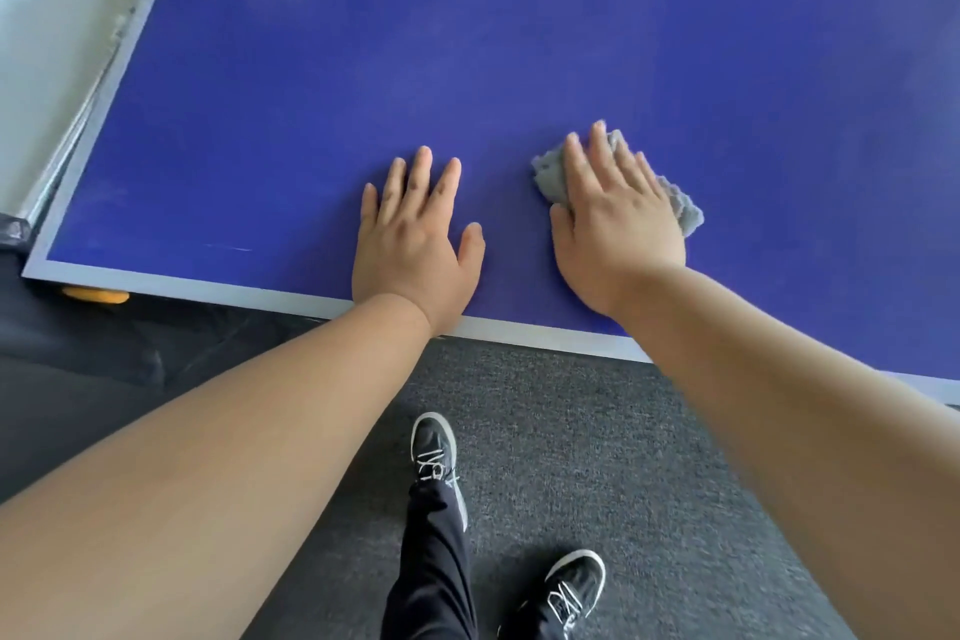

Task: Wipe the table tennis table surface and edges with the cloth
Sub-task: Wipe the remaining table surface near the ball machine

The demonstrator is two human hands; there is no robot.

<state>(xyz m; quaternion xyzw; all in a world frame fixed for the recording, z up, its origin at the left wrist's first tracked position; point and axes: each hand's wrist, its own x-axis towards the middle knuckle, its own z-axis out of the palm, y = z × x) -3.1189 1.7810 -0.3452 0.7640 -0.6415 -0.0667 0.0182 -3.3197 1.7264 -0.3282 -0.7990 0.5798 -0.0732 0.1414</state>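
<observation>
Flat under your right hand, fingers straight, the soft, light cloth slides easily; your left hand rests open on the table.

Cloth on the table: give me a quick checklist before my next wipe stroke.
1. The cloth lies under the right hand, fingers straight on it: ok.
2. The left hand rests flat on the table, apart from the cloth: ok.
3. Surface beyond the cloth bare for a forward stroke: ok.
4. Leftward stroke path: not ok, the left hand lies in it.
5. The near edge wiped: cannot tell.
6. Cloth clean enough: cannot tell.
</observation>
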